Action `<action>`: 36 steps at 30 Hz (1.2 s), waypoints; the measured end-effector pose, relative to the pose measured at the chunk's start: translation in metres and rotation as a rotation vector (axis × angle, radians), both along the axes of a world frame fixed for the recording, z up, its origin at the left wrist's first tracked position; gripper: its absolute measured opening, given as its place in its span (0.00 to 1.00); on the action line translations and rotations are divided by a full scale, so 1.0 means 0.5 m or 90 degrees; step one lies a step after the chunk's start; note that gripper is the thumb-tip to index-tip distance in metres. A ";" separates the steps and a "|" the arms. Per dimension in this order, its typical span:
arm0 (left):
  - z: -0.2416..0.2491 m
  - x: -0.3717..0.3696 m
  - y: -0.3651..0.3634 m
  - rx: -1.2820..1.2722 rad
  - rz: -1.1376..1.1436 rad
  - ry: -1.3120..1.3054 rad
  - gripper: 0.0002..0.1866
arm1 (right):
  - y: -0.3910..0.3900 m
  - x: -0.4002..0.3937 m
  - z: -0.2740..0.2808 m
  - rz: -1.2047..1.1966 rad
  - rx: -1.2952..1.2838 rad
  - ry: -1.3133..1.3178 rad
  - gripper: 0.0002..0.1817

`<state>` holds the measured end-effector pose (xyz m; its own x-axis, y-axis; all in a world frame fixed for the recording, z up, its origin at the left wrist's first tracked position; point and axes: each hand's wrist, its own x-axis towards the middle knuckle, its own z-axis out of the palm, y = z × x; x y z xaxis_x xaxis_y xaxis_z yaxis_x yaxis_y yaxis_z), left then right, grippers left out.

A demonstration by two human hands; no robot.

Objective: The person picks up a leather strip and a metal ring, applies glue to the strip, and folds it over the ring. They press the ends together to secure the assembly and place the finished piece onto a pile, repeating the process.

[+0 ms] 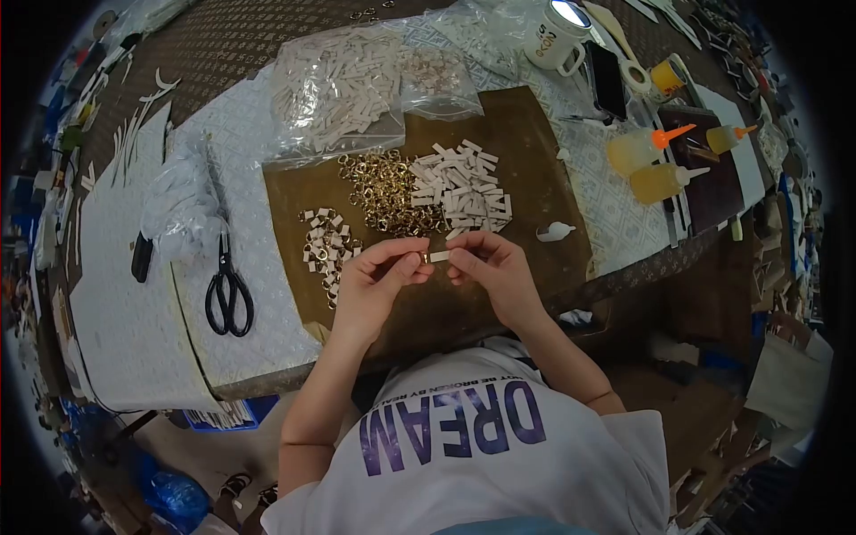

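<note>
My left hand (385, 275) pinches a small gold metal ring (425, 258) between thumb and fingertips. Facing it, my right hand (492, 272) has its thumb and fingers closed on one end of a short white strip (440, 256). The strip's other end meets the ring; whether it passes through cannot be made out. Just beyond my fingers lie a heap of gold rings (379, 192) and a pile of loose white strips (464, 187). Left of my left hand are several rings with white strips looped on them (326, 245). All rest on a brown mat (535, 178).
Clear bags of white pieces (339, 85) lie behind the mat. Black-handled scissors (229, 299) lie left. On the right are a white mug (557, 40), a phone (607, 82), bottles of yellow liquid (635, 153) and a small white piece (555, 232).
</note>
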<state>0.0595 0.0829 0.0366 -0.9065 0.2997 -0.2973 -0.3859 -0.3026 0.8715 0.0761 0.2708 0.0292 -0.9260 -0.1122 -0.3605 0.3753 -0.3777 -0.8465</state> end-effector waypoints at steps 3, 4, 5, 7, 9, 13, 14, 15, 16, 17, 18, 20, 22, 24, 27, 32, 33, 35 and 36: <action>-0.011 0.002 -0.008 0.022 -0.032 -0.012 0.11 | -0.004 0.001 0.004 0.024 -0.016 -0.002 0.08; -0.014 0.003 -0.009 0.029 -0.045 -0.018 0.11 | -0.005 0.002 0.004 0.033 -0.025 -0.001 0.08; -0.014 0.005 -0.008 0.050 -0.045 -0.035 0.12 | -0.006 0.002 0.005 0.038 -0.029 -0.006 0.08; -0.011 0.007 -0.006 0.091 -0.045 -0.068 0.12 | -0.010 0.005 0.007 0.047 -0.038 -0.016 0.08; -0.007 0.009 -0.003 0.099 -0.047 -0.070 0.12 | -0.012 0.008 0.001 0.052 -0.066 -0.021 0.08; -0.004 0.010 -0.002 0.076 -0.054 -0.072 0.11 | -0.012 0.013 -0.001 0.051 -0.061 -0.001 0.07; -0.006 0.011 -0.002 0.058 -0.051 -0.051 0.11 | -0.013 0.015 0.002 0.039 -0.030 0.024 0.07; -0.011 0.011 -0.003 0.040 -0.048 -0.031 0.11 | -0.016 0.019 0.009 0.026 0.001 0.048 0.07; -0.014 0.012 -0.004 0.021 -0.045 -0.012 0.11 | -0.016 0.022 0.016 0.014 0.031 0.072 0.07; -0.011 0.012 -0.003 0.011 -0.044 -0.013 0.10 | -0.015 0.024 0.021 0.028 0.076 0.101 0.07; -0.004 0.012 -0.003 0.001 -0.042 -0.014 0.10 | -0.014 0.026 0.026 0.042 0.121 0.130 0.08; 0.002 0.015 -0.003 -0.038 -0.045 0.000 0.09 | -0.008 0.032 0.026 0.079 0.188 0.147 0.08; 0.003 0.019 0.000 -0.093 -0.058 0.033 0.08 | 0.000 0.037 0.023 0.123 0.236 0.127 0.07; 0.000 0.022 -0.001 -0.072 -0.071 0.020 0.09 | 0.002 0.039 0.018 0.115 0.177 0.087 0.06; 0.012 0.023 0.003 0.012 -0.075 -0.082 0.10 | 0.002 0.044 0.020 0.094 0.119 0.064 0.05; 0.005 0.031 0.009 0.017 -0.066 -0.086 0.11 | 0.006 0.051 0.006 0.079 0.099 0.072 0.05; 0.002 0.035 0.011 -0.007 -0.063 -0.057 0.11 | 0.006 0.053 0.003 0.072 0.100 0.076 0.05; 0.001 0.040 0.023 -0.029 -0.051 -0.019 0.11 | 0.011 0.056 0.008 0.049 0.107 0.091 0.05; -0.001 0.041 0.026 -0.035 -0.044 -0.011 0.11 | 0.010 0.058 0.012 0.034 0.112 0.102 0.05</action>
<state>0.0801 0.0961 0.0360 -0.8790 0.3444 -0.3298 -0.4187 -0.2264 0.8794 0.1051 0.2760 0.0353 -0.9673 -0.1112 -0.2277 0.2464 -0.2029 -0.9477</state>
